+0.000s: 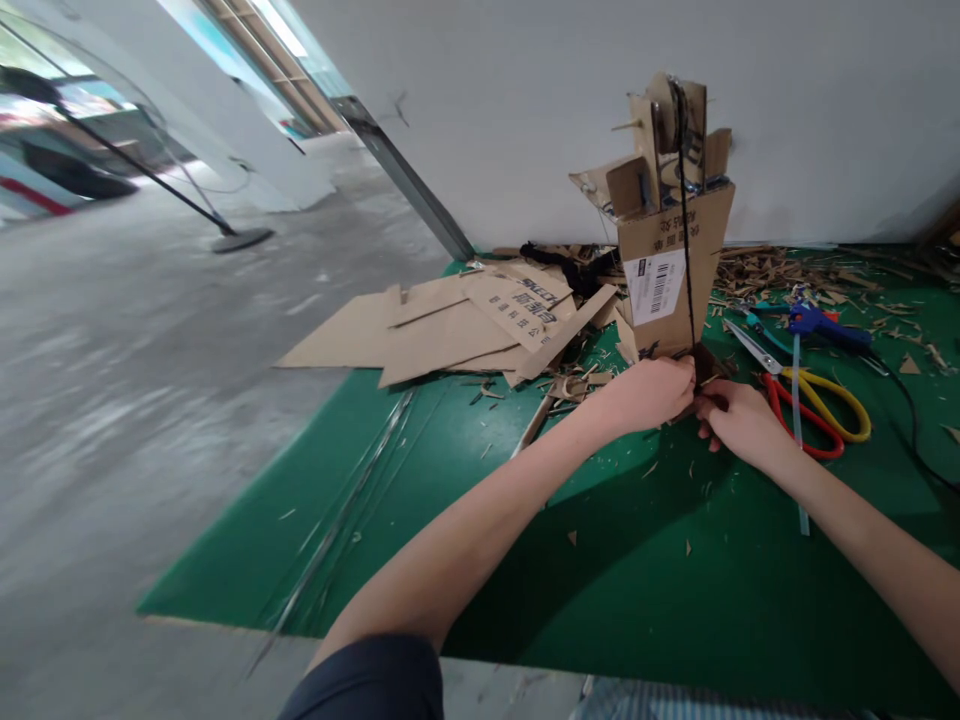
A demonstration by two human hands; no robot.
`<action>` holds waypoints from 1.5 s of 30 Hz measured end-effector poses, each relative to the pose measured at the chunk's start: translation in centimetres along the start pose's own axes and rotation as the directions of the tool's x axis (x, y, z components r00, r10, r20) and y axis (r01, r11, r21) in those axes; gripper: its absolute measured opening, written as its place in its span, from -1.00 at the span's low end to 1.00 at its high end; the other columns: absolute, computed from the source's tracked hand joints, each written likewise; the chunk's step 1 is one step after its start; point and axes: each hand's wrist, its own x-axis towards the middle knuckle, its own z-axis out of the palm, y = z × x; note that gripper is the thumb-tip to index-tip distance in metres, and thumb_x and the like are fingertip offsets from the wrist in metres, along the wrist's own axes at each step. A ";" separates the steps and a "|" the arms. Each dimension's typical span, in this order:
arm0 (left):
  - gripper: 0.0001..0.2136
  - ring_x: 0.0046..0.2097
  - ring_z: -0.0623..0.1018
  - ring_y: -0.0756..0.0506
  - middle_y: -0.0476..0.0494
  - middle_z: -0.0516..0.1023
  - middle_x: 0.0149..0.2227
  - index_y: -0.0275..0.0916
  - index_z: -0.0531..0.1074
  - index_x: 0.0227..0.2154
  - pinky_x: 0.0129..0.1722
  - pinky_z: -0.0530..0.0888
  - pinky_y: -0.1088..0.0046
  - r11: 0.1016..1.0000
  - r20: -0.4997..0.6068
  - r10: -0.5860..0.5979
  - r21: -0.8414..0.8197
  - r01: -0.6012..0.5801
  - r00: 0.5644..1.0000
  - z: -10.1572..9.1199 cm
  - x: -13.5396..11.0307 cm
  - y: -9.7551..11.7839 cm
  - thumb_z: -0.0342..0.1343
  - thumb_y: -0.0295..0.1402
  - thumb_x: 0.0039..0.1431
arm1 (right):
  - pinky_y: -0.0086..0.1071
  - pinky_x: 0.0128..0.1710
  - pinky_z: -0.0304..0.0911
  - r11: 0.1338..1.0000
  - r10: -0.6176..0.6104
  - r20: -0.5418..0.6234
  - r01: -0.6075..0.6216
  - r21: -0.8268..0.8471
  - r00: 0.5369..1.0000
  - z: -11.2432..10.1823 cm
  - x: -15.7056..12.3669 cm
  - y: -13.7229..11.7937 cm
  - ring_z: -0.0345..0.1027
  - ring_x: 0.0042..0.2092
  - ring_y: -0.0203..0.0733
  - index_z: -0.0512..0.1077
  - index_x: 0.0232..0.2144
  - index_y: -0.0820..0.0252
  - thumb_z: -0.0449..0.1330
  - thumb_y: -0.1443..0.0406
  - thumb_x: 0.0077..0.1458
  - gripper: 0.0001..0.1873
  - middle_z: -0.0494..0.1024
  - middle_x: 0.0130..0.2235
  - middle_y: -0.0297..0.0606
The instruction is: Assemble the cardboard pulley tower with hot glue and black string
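Low down on the black cord (687, 250)

The left hand (660, 392) and right hand (739, 415) bend their fingers close together; whether they grip the cord cannot be told. The left is nearer; the right sits at four o'clock. The cord rises toward twelve along the cardboard tower (667, 237); scissors (780, 371) lie at three.

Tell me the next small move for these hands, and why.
Probably draw the black cord snug at the foot of the cardboard tower: it runs from the wheel at the top down to where the left hand and right hand meet, though their exact hold is hard to see.
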 end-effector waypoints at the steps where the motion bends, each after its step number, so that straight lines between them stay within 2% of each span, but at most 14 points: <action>1: -0.78 -0.33 0.60 -0.20 -0.29 0.56 -0.33 -0.37 0.35 -0.18 -0.37 0.43 0.32 1.000 0.001 0.005 0.003 -0.005 1.000 0.0 0.0 0.0 -0.18 -0.39 0.34 | -0.37 -0.47 0.21 0.974 -0.127 -0.039 0.117 -0.196 0.991 -0.3 0.0 0.1 0.35 -0.45 -0.23 0.40 -0.41 0.17 0.12 0.32 0.06 -0.93 0.47 -0.45 -0.26; 3: -0.78 -0.34 0.59 -0.19 -0.29 0.56 -0.32 -0.38 0.34 -0.16 -0.40 0.42 0.33 1.000 -0.004 0.010 0.013 -0.010 1.000 0.2 0.1 -0.1 -0.18 -0.41 0.33 | -0.34 -0.35 0.23 0.842 -0.359 -0.059 0.296 -0.451 0.931 -0.6 -0.1 0.4 0.39 -0.36 -0.18 0.41 -0.38 0.16 0.10 0.33 0.08 -0.92 0.51 -0.39 -0.24; 4: -0.78 -0.34 0.59 -0.19 -0.30 0.56 -0.31 -0.39 0.34 -0.17 -0.41 0.41 0.33 1.000 -0.009 0.012 0.025 -0.012 1.000 0.3 0.1 -0.1 -0.18 -0.42 0.32 | -0.33 -0.31 0.24 0.788 -0.429 -0.054 0.344 -0.511 0.902 -0.6 -0.2 0.5 0.40 -0.32 -0.16 0.40 -0.38 0.15 0.09 0.32 0.09 -0.92 0.51 -0.36 -0.23; 6: -0.80 -0.34 0.58 -0.18 -0.30 0.56 -0.29 -0.38 0.34 -0.19 -0.42 0.38 0.34 0.999 -0.018 0.021 0.038 -0.020 1.000 0.4 0.2 -0.3 -0.18 -0.44 0.30 | -0.32 -0.28 0.25 0.741 -0.490 -0.052 0.384 -0.551 0.870 -0.5 -0.2 0.7 0.41 -0.29 -0.14 0.39 -0.37 0.15 0.10 0.31 0.09 -0.93 0.51 -0.34 -0.22; 10: -0.83 -0.34 0.56 -0.14 -0.24 0.56 -0.30 -0.32 0.33 -0.23 -0.42 0.36 0.37 1.000 -0.015 0.005 -0.023 -0.005 1.000 0.2 0.2 -0.4 -0.15 -0.43 0.29 | -0.31 -0.28 0.27 0.741 -0.526 -0.107 0.393 -0.544 0.844 -0.3 0.0 1.3 0.42 -0.28 -0.12 0.40 -0.32 0.17 0.12 0.30 0.10 -0.90 0.53 -0.30 -0.18; 14: -0.81 -0.35 0.53 -0.11 -0.20 0.55 -0.32 -0.28 0.33 -0.29 -0.41 0.34 0.38 0.994 0.007 -0.008 -0.107 0.009 1.000 -0.2 0.3 -0.2 -0.18 -0.37 0.32 | -0.27 -0.22 0.31 0.771 -0.515 -0.121 0.397 -0.498 0.848 -0.5 0.5 1.7 0.46 -0.24 -0.10 0.45 -0.28 0.19 0.11 0.31 0.13 -0.86 0.58 -0.24 -0.14; 20: -0.82 -0.34 0.52 -0.08 -0.15 0.55 -0.33 -0.25 0.35 -0.30 -0.41 0.33 0.42 0.972 -0.010 -0.003 -0.235 0.000 1.000 0.3 0.4 -0.8 -0.14 -0.35 0.29 | -0.29 -0.20 0.34 0.800 -0.517 -0.150 0.413 -0.435 0.843 -0.6 0.6 1.4 0.51 -0.26 -0.13 0.49 -0.30 0.18 0.15 0.34 0.09 -0.86 0.63 -0.28 -0.19; 24: -0.81 -0.31 0.55 -0.04 -0.10 0.58 -0.30 -0.24 0.40 -0.21 -0.40 0.39 0.48 0.916 -0.002 -0.007 -0.402 0.006 1.000 0.5 0.4 -1.3 -0.11 -0.37 0.26 | -0.30 -0.26 0.34 0.773 -0.561 -0.193 0.425 -0.472 0.805 -0.4 0.6 1.5 0.50 -0.30 -0.12 0.49 -0.34 0.17 0.14 0.33 0.09 -0.88 0.62 -0.33 -0.20; 28: -0.78 -0.29 0.57 -0.03 -0.11 0.59 -0.26 -0.25 0.44 -0.19 -0.35 0.44 0.49 0.908 0.001 -0.021 -0.418 0.020 1.000 0.2 0.4 -1.1 -0.08 -0.42 0.22 | -0.32 -0.34 0.29 0.728 -0.596 -0.216 0.407 -0.552 0.773 -0.2 0.6 1.7 0.49 -0.34 -0.10 0.45 -0.38 0.17 0.12 0.30 0.11 -0.89 0.60 -0.39 -0.20; 32: -0.80 -0.29 0.58 -0.02 -0.12 0.60 -0.24 -0.27 0.44 -0.21 -0.33 0.48 0.51 0.898 -0.001 -0.052 -0.438 0.047 0.999 0.1 0.5 -0.7 -0.04 -0.45 0.17 | -0.34 -0.39 0.22 0.701 -0.580 -0.214 0.347 -0.623 0.786 0.0 0.3 1.7 0.47 -0.38 -0.10 0.42 -0.42 0.17 0.09 0.30 0.13 -0.86 0.58 -0.43 -0.20; 38: -0.79 -0.39 0.56 0.00 -0.10 0.58 -0.30 -0.27 0.41 -0.21 -0.44 0.45 0.53 0.895 0.026 -0.067 -0.441 0.072 0.997 0.4 0.3 -0.6 -0.08 -0.50 0.15 | -0.35 -0.40 0.16 0.693 -0.532 -0.192 0.294 -0.658 0.825 0.3 0.1 1.2 0.45 -0.33 -0.10 0.41 -0.39 0.17 0.05 0.28 0.14 -0.84 0.57 -0.39 -0.17; 42: -0.83 -0.26 0.57 -0.04 -0.14 0.56 -0.23 -0.26 0.35 -0.22 -0.31 0.47 0.48 0.934 -0.034 -0.047 -0.356 0.032 0.998 0.6 0.2 -0.4 -0.07 -0.49 0.16 | -0.36 -0.43 0.09 0.666 -0.510 -0.154 0.274 -0.694 0.846 0.2 0.0 0.8 0.42 -0.33 -0.12 0.38 -0.38 0.17 0.04 0.29 0.12 -0.86 0.54 -0.36 -0.19; 45: -0.85 -0.22 0.55 -0.08 -0.17 0.54 -0.22 -0.25 0.30 -0.22 -0.25 0.46 0.42 0.949 -0.043 -0.061 -0.313 0.044 0.997 0.7 0.1 -0.1 -0.05 -0.48 0.15 | -0.36 -0.48 0.01 0.623 -0.497 -0.126 0.252 -0.740 0.858 0.1 -0.2 0.4 0.40 -0.34 -0.14 0.37 -0.37 0.17 0.02 0.30 0.12 -0.87 0.53 -0.33 -0.20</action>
